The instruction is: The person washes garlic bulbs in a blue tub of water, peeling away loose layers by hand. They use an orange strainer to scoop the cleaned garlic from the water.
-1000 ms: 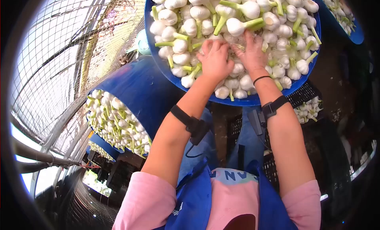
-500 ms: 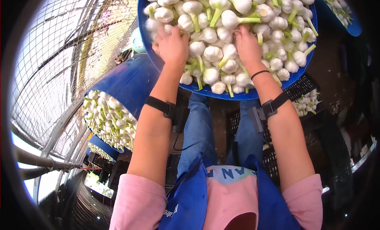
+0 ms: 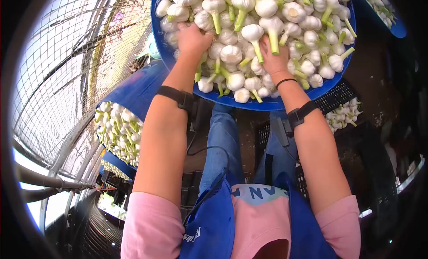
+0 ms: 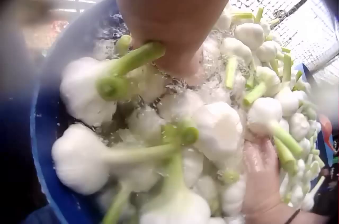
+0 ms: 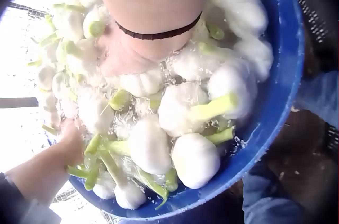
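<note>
Many white garlic bulbs (image 3: pixel 231 54) with cut green stems fill a round blue tub (image 3: pixel 249 106), lying in water that shows between them in both wrist views. My left hand (image 3: pixel 191 38) reaches down among the bulbs near the tub's left side, its fingers hidden under garlic and water. Farther right, my right hand (image 3: pixel 275 58) is also sunk into the garlic, with bulbs and stems lying over its fingers. In the right wrist view, a dark band (image 5: pixel 159 34) circles the wrist just above the bulbs.
A tilted blue barrel (image 3: pixel 138 89) on the left is full of more garlic (image 3: pixel 118 130). Another blue container (image 3: pixel 399 29) stands at the upper right. Below the tub's right side are a black crate (image 3: pixel 336 96) and more garlic bulbs (image 3: pixel 345 114). Wire mesh (image 3: pixel 67 58) runs along the left.
My left hand has moved left, away from the right hand, and sunk deeper into the garlic. The right hand has stayed near its place, with bulbs shifting over its fingers.
</note>
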Demonstrator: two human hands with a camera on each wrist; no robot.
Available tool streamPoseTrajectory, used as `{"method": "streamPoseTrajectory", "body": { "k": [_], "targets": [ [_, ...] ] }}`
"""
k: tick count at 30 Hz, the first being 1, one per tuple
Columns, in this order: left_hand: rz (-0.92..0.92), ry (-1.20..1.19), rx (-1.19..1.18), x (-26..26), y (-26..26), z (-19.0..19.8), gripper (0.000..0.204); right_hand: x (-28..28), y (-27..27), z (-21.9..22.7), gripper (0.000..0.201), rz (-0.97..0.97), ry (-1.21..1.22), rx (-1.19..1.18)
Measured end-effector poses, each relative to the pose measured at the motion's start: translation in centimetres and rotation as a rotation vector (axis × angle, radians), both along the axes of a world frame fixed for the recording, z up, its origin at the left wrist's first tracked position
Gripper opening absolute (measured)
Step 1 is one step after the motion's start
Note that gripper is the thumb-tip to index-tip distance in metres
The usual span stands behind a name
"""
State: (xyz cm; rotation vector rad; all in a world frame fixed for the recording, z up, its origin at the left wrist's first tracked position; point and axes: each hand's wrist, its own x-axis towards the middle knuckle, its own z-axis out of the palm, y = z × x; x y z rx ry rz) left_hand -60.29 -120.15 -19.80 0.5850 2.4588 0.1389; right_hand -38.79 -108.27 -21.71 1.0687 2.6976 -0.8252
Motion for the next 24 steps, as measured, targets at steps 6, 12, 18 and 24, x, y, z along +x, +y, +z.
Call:
{"method": "streamPoseTrajectory", "body": {
  "k": [6, 12, 18, 24],
  "targets": [
    [-0.066, 0.398, 0.431, 12.2, -0.4, 6.5, 0.048, 4.6, -4.0, 5.7, 0.081, 0.024, 0.103, 0.105],
    [-0.142, 0.348, 0.086, 10.0, 2.0, 1.5, 0.070, 0.9, -2.3, 2.3, 0.054, 0.037, -0.060, 0.084],
    [-0.138, -0.064, 0.533, 3.7, 0.5, 1.9, 0.051, 2.2, -0.5, 4.3, 0.041, -0.027, 0.160, -0.174],
    [0.122, 0.215, 0.509, 7.3, 3.5, 4.0, 0.080, 5.4, 6.8, 8.3, 0.058, -0.152, 0.192, 0.204]
  ]
}}
